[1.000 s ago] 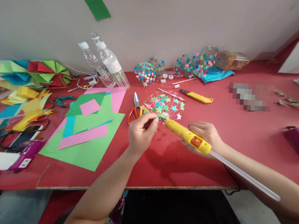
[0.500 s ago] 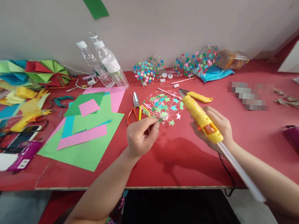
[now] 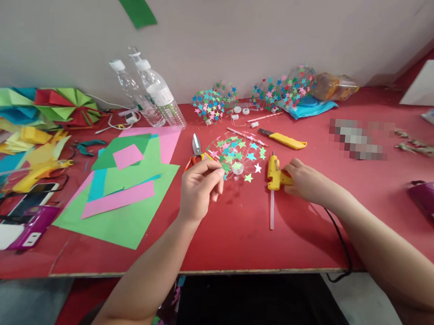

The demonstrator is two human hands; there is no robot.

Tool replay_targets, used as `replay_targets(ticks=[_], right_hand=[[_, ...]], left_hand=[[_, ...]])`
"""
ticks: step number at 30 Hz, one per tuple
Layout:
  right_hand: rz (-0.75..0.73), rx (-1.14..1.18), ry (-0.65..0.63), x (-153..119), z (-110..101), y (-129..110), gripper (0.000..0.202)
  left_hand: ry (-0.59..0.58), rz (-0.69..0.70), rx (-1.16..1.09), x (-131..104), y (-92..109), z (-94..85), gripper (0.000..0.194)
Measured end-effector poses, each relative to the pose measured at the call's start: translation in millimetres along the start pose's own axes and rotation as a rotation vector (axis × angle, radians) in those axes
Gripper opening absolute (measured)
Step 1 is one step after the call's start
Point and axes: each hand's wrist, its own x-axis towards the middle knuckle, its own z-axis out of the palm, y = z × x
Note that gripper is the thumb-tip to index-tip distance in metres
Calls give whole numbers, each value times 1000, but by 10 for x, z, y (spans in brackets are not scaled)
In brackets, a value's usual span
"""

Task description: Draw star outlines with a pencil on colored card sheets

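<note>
A yellow glue gun [image 3: 275, 172] lies on the red table with its clear glue stick toward the front edge. My right hand [image 3: 302, 182] has its fingers round the gun's handle. Left of it, a clear plastic piece covered in coloured paper stars [image 3: 238, 156] rests on the table, with a round clear cap near its front. My left hand [image 3: 202, 184] is held in a pinch at the left side of the stars; what is between its fingertips is too small to make out. Pliers [image 3: 196, 148] with red and yellow handles lie behind my left hand, partly hidden.
Coloured paper sheets [image 3: 138, 226] cover the left part. Clear bottles [image 3: 165, 99] lean at the wall, near star-covered balls [image 3: 208, 105]. A yellow cutter [image 3: 287, 140] lies behind the glue gun. Purple boxes [image 3: 431, 202] stand right and left. Another person's hand shows at far left.
My right hand has lowered the glue gun from the air onto the table, its nozzle now pointing to the wall. My left hand has drawn back slightly left from the stars.
</note>
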Motion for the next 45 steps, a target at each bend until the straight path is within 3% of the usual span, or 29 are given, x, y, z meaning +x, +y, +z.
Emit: replay_targets(ticks=[3,6,8,11,16,23,25,30,32,39,45], right_hand=[[-43,-64,221,-36,-28,-48,25],[-159,12,663,-106,-65,-182,13],[-377,101,870,-166,-64,-309,6],[-662,95,967,-241,-10,-483,5],[-786,-37,982,-261,86,-568,6],[-821,-145,991,-248,88,-534,5],[-802,-88,1018,-250,75,-523,5],[-704,49,1073,-225,22,-513,6],[-694,69,1050,-202,12,-532,3],[-748,75,939,-131,-18,-610,6],[-780,71,873,30,-119,-662,14]], left_hand=[[-70,-118,-46,-11,24,34,9],[-133,-204,-65,-31,37,69,9],[-185,-284,-92,-48,41,92,8],[-274,-410,-109,-73,42,127,10],[-364,-526,-95,-91,9,182,11],[-399,-503,-39,-100,2,197,14],[-385,-365,87,-119,48,176,12],[-114,330,681,-125,129,72,8],[-95,408,864,-103,110,43,13],[-79,355,1160,-97,80,56,15],[-170,207,1097,-105,108,76,14]])
